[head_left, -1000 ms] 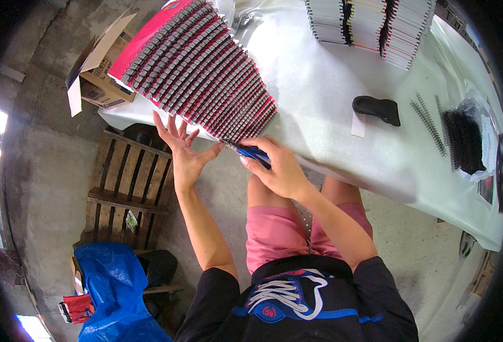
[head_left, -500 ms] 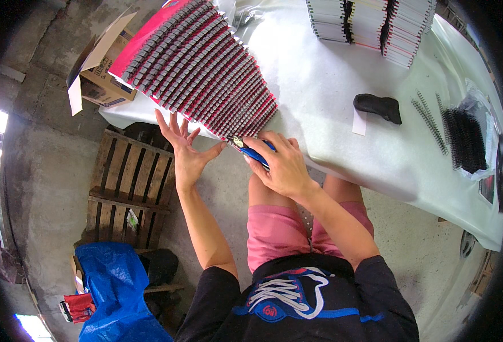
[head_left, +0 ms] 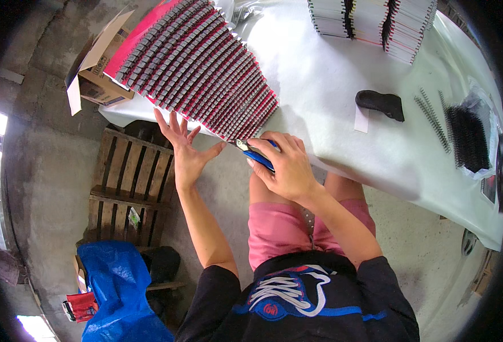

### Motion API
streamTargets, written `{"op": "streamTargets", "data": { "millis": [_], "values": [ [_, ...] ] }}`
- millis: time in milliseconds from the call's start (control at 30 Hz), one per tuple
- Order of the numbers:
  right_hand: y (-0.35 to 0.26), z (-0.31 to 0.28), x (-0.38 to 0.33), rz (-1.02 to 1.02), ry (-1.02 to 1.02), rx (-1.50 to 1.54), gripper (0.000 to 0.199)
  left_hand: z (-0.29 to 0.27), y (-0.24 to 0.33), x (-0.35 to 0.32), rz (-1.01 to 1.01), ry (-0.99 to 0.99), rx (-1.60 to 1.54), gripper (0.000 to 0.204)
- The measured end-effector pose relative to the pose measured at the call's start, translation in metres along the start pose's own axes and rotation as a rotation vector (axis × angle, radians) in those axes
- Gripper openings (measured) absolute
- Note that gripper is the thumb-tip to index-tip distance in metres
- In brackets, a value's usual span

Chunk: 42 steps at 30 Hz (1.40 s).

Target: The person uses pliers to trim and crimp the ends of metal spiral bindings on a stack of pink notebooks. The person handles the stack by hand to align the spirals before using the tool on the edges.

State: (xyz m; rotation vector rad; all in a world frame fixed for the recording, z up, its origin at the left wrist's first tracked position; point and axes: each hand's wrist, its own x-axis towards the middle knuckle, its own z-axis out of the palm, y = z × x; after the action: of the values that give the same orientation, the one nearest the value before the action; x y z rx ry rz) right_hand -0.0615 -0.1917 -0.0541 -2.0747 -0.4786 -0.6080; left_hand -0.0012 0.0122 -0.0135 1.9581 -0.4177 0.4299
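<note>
A tall stack of spiral-bound books (head_left: 200,71) with grey coil spines and red covers leans out at the table's front left. My right hand (head_left: 288,165) is closed round blue-handled pliers (head_left: 257,158), whose metal jaws meet the near lower corner of the stack, at a coil end. Which coil they touch is too small to tell. Beside the stack's near edge, my left hand (head_left: 186,151) is spread, its fingertips at the books' edge and its thumb pointing toward the pliers' jaws.
A white-covered table (head_left: 320,85) bears more bound books (head_left: 371,25) at the back, a black pouch (head_left: 379,104) on a white card, loose black coils (head_left: 431,122) and a bag of coils (head_left: 471,139). An open carton (head_left: 100,80), wooden pallet (head_left: 129,182) and blue tarp (head_left: 117,290) stand left.
The pliers and my right hand have shifted very slightly right, and their handles sit a little lower. My left hand stays spread in nearly the same place.
</note>
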Motion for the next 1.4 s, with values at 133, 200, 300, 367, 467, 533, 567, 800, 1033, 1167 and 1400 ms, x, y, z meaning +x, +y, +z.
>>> {"op": "streamTargets", "data": {
  "millis": [133,200,300,367,467,533,567,800,1033,1167,1400],
  "values": [
    [0.003,0.003,0.001,-0.076,0.029,-0.113,0.036,0.000,0.001,-0.001,-0.040,0.017,0.024,0.141],
    [0.006,0.006,0.001,-0.085,0.025,-0.119,0.036,-0.001,0.000,-0.001,-0.038,0.016,0.014,0.141],
    [0.006,0.007,0.002,-0.082,-0.005,-0.138,0.034,-0.001,0.002,-0.001,-0.029,0.009,0.032,0.141],
    [0.007,0.007,0.003,-0.049,-0.043,-0.079,0.031,0.001,0.003,0.000,-0.016,0.011,0.010,0.141],
    [0.009,0.006,0.010,0.233,-0.210,0.294,0.028,0.001,-0.004,-0.001,-0.013,0.013,0.002,0.141],
    [0.003,-0.007,0.024,0.675,-0.429,0.761,0.028,0.000,-0.003,-0.001,-0.011,0.018,-0.006,0.141],
    [0.002,-0.007,0.024,0.646,-0.412,0.771,0.029,-0.001,-0.003,-0.002,-0.013,0.022,-0.016,0.141],
    [-0.006,-0.003,-0.004,0.042,-0.042,-0.120,0.036,0.001,-0.009,-0.001,0.054,-0.017,0.052,0.143],
    [0.000,0.005,-0.008,-0.059,0.031,-0.254,0.038,0.007,-0.006,-0.001,0.046,-0.028,0.015,0.142],
    [0.004,0.008,-0.007,-0.114,0.056,-0.274,0.039,0.006,-0.007,-0.002,0.032,-0.035,0.086,0.142],
    [0.011,0.015,-0.007,-0.144,0.040,-0.292,0.039,0.006,-0.009,-0.003,0.017,-0.026,0.096,0.142]
  ]
}}
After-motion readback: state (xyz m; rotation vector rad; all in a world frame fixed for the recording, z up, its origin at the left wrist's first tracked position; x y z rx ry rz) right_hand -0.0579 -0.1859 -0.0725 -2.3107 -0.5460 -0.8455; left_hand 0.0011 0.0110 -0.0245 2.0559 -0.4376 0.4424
